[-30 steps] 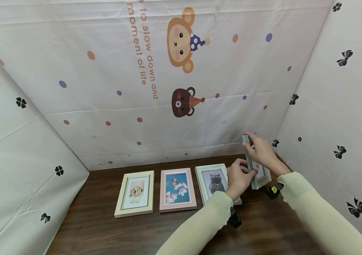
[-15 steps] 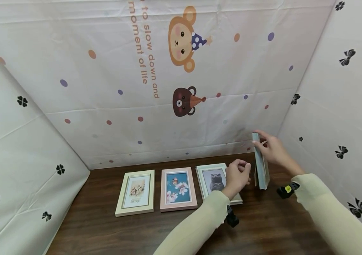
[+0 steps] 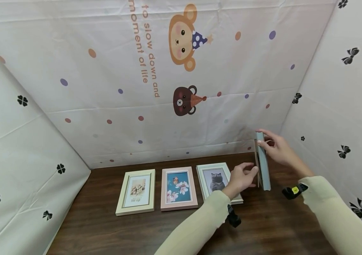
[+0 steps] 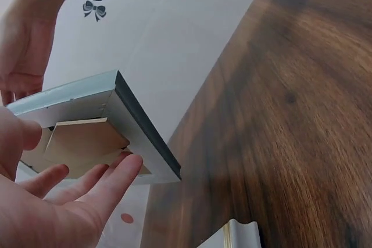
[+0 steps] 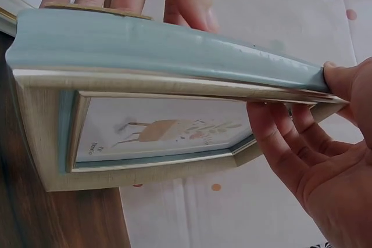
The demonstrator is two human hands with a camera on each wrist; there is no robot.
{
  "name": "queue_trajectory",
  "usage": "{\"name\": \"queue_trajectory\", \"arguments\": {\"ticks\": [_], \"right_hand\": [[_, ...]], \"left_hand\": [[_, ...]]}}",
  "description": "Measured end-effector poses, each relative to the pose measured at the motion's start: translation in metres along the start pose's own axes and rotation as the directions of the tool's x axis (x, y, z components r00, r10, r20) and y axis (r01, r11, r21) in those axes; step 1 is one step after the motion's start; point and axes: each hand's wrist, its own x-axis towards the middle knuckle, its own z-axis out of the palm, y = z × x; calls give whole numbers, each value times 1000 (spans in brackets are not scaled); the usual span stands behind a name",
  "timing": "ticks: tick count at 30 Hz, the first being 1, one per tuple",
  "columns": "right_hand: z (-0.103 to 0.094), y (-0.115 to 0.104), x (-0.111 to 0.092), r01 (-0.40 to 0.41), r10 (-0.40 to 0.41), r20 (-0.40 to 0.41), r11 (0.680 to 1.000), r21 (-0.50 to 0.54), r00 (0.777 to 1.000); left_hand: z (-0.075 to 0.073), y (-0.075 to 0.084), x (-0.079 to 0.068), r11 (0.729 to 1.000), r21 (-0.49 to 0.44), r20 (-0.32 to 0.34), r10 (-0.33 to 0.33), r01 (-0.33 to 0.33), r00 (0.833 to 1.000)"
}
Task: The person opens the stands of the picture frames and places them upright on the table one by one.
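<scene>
My right hand (image 3: 276, 148) grips a pale blue picture frame (image 3: 265, 166) by its upper end, thumb on one side and fingers on the other. The frame stands steeply on edge over the table; its picture (image 5: 163, 126) shows in the right wrist view. From its back a tan easel stand (image 4: 81, 137) sticks out at an angle. My left hand (image 3: 241, 179) is behind the frame, its fingertips (image 4: 131, 164) fairly straight and right at that stand. Just left of it lies a white frame (image 3: 213, 182) with a grey cat picture, partly hidden by my left hand.
On the dark wooden table (image 3: 95, 226), a pink frame (image 3: 179, 207) with a blossom picture and a cream frame (image 3: 136, 212) lie flat to the left. White printed cloth walls (image 3: 104, 106) enclose the back and both sides.
The blue frame has moved right and turned, and its stand now shows away from the back. My left hand let go of the frame, drew back, then came to the stand. The right hand kept its grip.
</scene>
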Motion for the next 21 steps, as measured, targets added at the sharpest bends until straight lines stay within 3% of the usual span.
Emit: {"name": "queue_trajectory", "arguments": {"ticks": [7, 12, 16, 21], "right_hand": [[-1, 6, -3, 3, -3, 4, 1000, 23, 1000], [-1, 5, -3, -2, 2, 10, 1000, 10, 1000], [-2, -7, -5, 4, -4, 19, 1000, 2, 1000], [-1, 3, -5, 20, -19, 29, 1000, -4, 999]], "left_hand": [[0, 3, -1, 997, -60, 50, -44, 47, 998], [-1, 3, -3, 995, -85, 93, -47, 55, 995], [0, 1, -3, 994, -95, 101, -40, 50, 994], [0, -1, -2, 994, -97, 107, -32, 42, 994]]}}
